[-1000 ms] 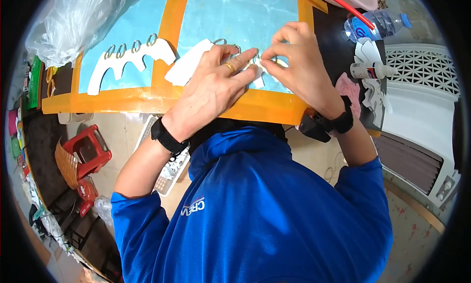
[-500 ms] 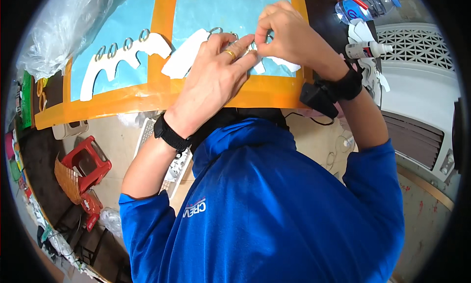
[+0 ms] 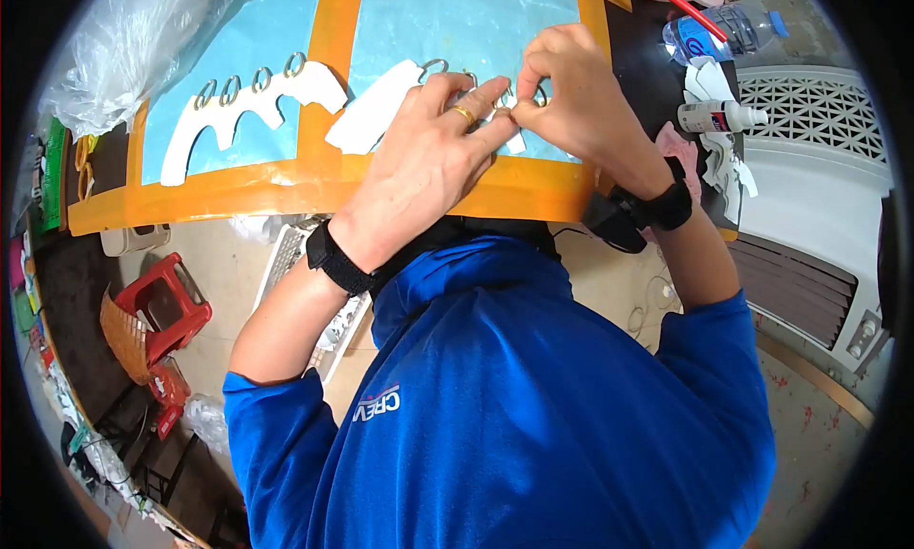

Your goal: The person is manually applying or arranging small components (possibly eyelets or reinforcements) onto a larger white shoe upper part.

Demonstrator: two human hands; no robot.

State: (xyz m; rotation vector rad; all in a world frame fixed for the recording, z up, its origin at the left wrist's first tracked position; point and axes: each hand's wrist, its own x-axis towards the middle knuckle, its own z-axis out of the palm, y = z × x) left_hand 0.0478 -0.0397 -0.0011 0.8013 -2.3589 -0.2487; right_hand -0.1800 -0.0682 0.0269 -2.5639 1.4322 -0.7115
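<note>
On the blue, orange-taped table sheet, a white cut-out piece (image 3: 374,113) with metal rings lies partly covered by my hands. My left hand (image 3: 411,163), wearing a gold ring, presses on this piece with bent fingers, index and thumb close to its ringed edge. Beside those fingertips, my right hand (image 3: 578,106) pinches thumb and forefinger together; what lies between them is too small to make out. A metal ring (image 3: 541,96) shows just by the pinch. To the left rests a similar white scalloped piece (image 3: 249,105), several metal rings standing along its upper edge.
A clear plastic bag (image 3: 133,59) bulges at the far left. Toward the right edge lie a water bottle (image 3: 738,33), a red stick (image 3: 681,8), a small white bottle (image 3: 709,118) and paper scraps. Below stand a red stool (image 3: 181,306) and a white crate (image 3: 281,263).
The whole view has shifted slightly, with the tabletop things a little to the right. Both hands keep close together at the white piece, the right still pinching.
</note>
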